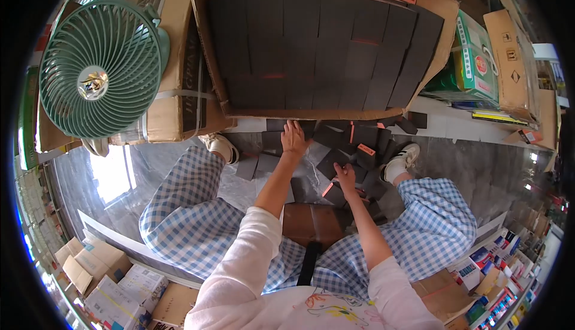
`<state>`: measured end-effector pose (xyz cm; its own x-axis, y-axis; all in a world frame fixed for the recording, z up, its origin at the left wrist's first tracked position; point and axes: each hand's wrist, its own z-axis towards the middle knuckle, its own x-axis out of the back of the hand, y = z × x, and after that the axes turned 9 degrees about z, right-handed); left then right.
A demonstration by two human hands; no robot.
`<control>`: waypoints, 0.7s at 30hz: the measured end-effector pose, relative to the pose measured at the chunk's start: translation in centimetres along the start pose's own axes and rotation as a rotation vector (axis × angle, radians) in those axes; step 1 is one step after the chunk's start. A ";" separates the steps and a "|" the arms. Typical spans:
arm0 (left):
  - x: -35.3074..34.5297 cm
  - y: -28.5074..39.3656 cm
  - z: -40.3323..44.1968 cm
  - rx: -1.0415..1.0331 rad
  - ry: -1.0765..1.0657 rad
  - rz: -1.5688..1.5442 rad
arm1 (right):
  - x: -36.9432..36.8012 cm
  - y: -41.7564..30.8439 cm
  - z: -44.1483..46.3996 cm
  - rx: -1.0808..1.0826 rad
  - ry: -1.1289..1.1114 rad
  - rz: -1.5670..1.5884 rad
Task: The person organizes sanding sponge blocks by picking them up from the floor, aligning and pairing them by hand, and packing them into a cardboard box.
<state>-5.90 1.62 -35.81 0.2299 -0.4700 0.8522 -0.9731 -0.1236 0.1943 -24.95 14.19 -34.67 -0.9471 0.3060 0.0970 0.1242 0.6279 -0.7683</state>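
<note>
My left hand reaches to the near edge of a large open carton, fingers stretched out over dark flat boxes lying on the floor. Nothing shows in its grasp. My right hand is curled, thumb and fingers closed at the edge of a small black box; its grip is partly hidden. Just below that hand lies another black box with an orange end. Several more boxes are scattered around, one with an orange label. Tight rows of black boxes fill the carton.
A green fan stands at the left before a taped carton. At right are a green-and-white box and a brown carton. Shoes flank the floor boxes. A brown seat sits between the legs. Shelved goods line both lower corners.
</note>
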 end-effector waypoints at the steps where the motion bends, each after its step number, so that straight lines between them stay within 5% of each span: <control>1: 0.6 0.6 0.3 -0.008 -0.021 0.114 | 0.2 0.3 0.3 0.102 -0.014 -0.122; 5: 0.9 2.2 0.9 -0.069 -0.077 0.382 | 1.6 -1.3 0.0 0.129 -0.090 -0.275; 14: -0.4 1.5 -0.2 0.000 0.001 0.218 | 2.1 -2.7 -0.1 0.087 -0.077 -0.045; 17: 2.2 0.9 -1.3 -0.006 -0.141 0.119 | 2.2 -3.3 -0.1 0.135 -0.093 -0.139; 21: 6.7 0.1 -3.4 -0.250 -0.184 0.150 | 2.6 -6.7 -0.8 0.153 -0.013 -0.190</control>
<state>-4.54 1.40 -28.45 0.0604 -0.6191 0.7830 -0.9643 0.1664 0.2060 -28.04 11.36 -28.73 -0.9531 0.1824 0.2417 -0.1023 0.5575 -0.8238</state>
